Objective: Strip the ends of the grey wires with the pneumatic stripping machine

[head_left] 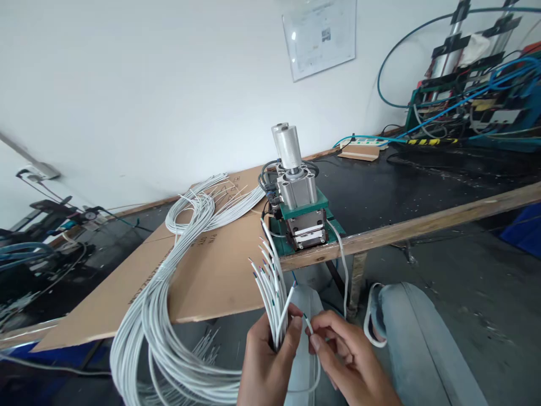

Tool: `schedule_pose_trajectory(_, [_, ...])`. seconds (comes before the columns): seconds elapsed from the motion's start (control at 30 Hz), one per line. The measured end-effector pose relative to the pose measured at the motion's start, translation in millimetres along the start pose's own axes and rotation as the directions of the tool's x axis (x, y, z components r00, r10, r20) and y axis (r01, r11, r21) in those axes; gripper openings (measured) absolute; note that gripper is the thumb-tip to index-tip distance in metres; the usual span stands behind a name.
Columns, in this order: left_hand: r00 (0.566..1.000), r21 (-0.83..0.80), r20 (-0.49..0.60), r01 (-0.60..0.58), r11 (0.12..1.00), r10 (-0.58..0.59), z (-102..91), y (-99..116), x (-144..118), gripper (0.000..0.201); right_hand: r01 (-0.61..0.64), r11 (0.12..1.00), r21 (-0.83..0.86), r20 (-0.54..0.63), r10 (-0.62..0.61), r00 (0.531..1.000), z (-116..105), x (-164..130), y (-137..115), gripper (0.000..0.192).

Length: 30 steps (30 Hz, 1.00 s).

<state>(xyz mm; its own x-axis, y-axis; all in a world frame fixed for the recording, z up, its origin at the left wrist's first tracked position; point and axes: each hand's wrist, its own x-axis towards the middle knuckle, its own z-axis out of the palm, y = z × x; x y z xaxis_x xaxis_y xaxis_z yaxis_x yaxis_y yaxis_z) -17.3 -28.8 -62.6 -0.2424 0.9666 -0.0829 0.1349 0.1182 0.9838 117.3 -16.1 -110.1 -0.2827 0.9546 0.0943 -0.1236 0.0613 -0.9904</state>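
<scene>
Beyond the dark bench's (422,186) front edge, I saw my left hand (266,361) gripping a bundle of thin white wires (270,282) pointing upward toward the grey pneumatic press (298,197); my right hand (350,361) pinched one wire's tip (307,324).

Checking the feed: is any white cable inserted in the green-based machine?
No: the white cable ends fan out from the left hand, short of the green-based machine.

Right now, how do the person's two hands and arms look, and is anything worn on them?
Both are bare: the left hand and the right hand carry no gloves, rings or watch. No sleeves show at the wrists. The fingers have short, plain nails.
</scene>
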Motion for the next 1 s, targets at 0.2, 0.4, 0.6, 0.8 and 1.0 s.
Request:
schedule_pose_trajectory(0.2, [1.000,0.015,-0.012,0.012,1.000,-0.012,0.9,11,-3,0.035,0.072,0.992,-0.104,0.077,-0.064,0.995,-2,2,-6,0.033])
schedule_pose_trajectory(0.4, [0.999,0.059,0.039,-0.038,0.998,0.036,3.5,18,-4,0.026,0.120,0.976,-0.180,0.168,-0.090,0.982,-9,2,-5,0.031])
schedule_pose_trajectory(0.6, [0.986,0.238,0.159,-0.087,0.967,0.050,-3.2,15,-1,0.015,0.152,0.953,-0.261,0.226,-0.093,0.970,-14,2,-15,0.028])
schedule_pose_trajectory(0.8, [0.935,0.380,0.342,-0.231,0.896,0.096,-6.4,14,3,0.005,0.163,0.908,-0.386,0.346,-0.021,0.938,-28,2,-35,0.025])
schedule_pose_trajectory(1.0, [0.909,0.374,0.396,-0.288,0.881,0.129,-3.4,14,5,0.012,0.089,0.934,-0.346,0.336,0.034,0.941,-32,0,-29,0.025])
